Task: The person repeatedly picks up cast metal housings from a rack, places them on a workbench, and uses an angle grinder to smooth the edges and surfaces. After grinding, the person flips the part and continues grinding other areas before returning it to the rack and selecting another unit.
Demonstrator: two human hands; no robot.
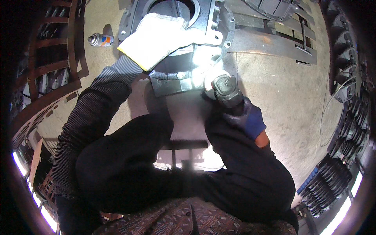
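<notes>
My left hand (158, 37), in a white glove, lies flat on a large dark metal casting (213, 25) with a round opening and bolt holes along its flange. My right hand (244, 115), in a dark blue glove, grips a hand-held grinder (225, 89). The grinder's head meets the casting's lower edge, where there is a bright glare. The casting rests on a metal stand above a concrete floor.
A spray can (100, 40) lies on the floor to the left. Flat steel bars (274, 45) and another casting lie at the upper right. Rusty metal racks (51, 70) stand at the left, and stacked dark parts (344, 58) line the right side.
</notes>
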